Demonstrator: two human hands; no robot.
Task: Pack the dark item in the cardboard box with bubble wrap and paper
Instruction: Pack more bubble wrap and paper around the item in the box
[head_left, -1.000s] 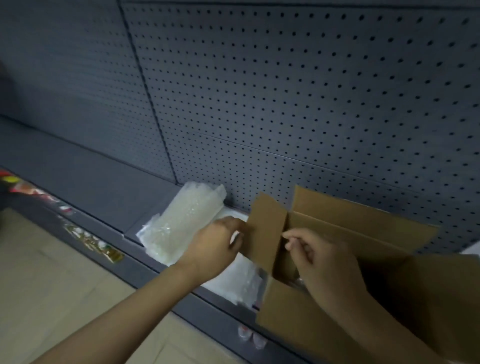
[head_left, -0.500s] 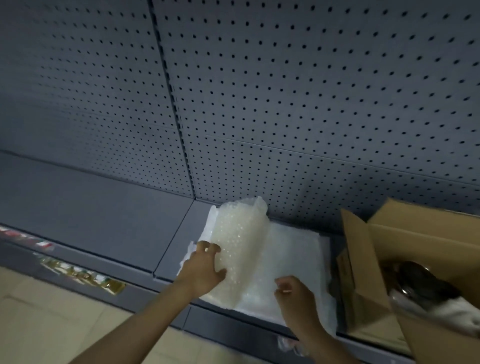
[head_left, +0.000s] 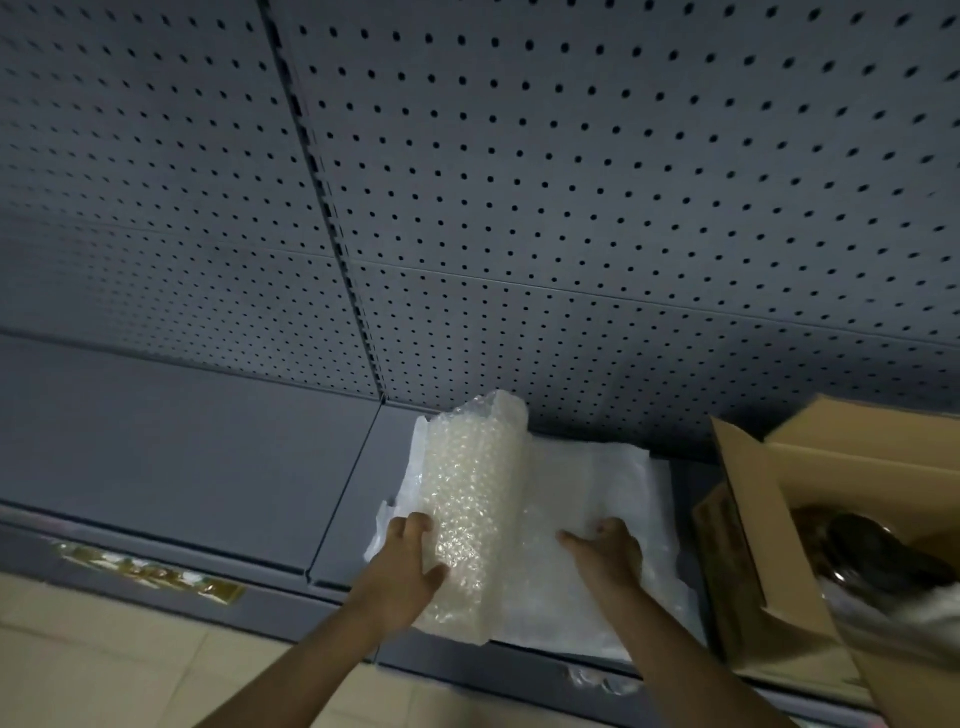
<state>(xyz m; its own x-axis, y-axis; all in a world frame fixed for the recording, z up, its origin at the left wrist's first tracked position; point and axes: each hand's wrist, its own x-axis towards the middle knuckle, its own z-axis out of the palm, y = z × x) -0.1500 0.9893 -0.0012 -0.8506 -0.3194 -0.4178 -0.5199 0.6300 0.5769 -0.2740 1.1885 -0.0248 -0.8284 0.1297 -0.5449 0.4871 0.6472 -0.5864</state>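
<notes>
A rolled-up fold of bubble wrap (head_left: 475, 499) stands on a flat white stack of wrap and paper (head_left: 597, 488) on the grey shelf. My left hand (head_left: 410, 564) grips the fold's near end from the left. My right hand (head_left: 605, 551) presses flat on the white sheets just right of the fold, fingers spread. The open cardboard box (head_left: 753, 509) sits at the right edge, flaps up. Inside it lies the dark item (head_left: 872, 551), partly hidden by the box wall and by pale wrapping (head_left: 904, 623) at its near side.
A grey shelf (head_left: 182, 447) runs left, with a perforated back panel (head_left: 519, 208) behind it. Price labels (head_left: 150, 571) line the shelf's front edge. Beige floor tiles (head_left: 104, 670) lie below.
Both hands left the box flap and moved left to the bubble wrap. The left hand took the fold's edge; the right hand settled flat on the sheets. The view swung left.
</notes>
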